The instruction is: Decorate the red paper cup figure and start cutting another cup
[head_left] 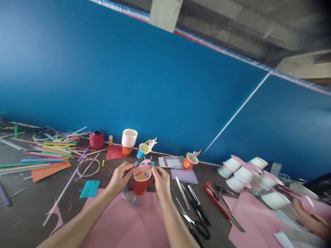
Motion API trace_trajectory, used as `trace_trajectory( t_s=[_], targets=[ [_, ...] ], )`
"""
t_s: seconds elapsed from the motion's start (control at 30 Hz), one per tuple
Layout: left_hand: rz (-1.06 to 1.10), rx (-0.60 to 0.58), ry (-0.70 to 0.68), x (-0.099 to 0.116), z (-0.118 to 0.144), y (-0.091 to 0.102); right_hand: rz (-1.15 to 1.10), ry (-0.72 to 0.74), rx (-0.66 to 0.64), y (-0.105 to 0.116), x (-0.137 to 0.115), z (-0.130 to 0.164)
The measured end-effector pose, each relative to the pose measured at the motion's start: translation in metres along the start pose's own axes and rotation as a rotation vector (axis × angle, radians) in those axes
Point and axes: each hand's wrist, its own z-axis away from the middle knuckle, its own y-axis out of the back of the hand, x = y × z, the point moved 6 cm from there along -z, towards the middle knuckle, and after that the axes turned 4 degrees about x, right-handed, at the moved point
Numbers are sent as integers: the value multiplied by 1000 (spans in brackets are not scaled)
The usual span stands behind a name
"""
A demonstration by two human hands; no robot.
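Both hands pinch a pink paper piece (145, 167) at the rim of a red cup (141, 184). Left hand (121, 177): forearm enters from lower left, wrist straight, fingertips grasping the piece's left edge. Cup stands upright on pink paper (124, 224) at the table's middle, between the two hands. Right hand (160, 181): forearm rises from bottom centre, fingers curled, thumb and forefinger closed on the piece's right edge. Right of it lie scissors (192, 222), pens (198, 205) and a red cutter (219, 205). Far right: white cups (245, 175) and another person's hand (310, 217), blurred.
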Motion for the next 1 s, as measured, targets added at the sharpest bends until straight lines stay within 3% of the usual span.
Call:
trace_trajectory(
  t_s=[0.23,0.6,1.0],
  targets=[
    [-48,9,-7,0,0,2,-181,-103,51,-2,7,2],
    [3,-41,42,1,1,-2,-37,-150,-54,-5,-4,5],
    [-199,0,-205,25,4,4,39,5,-65,-6,-10,8]
  ],
)
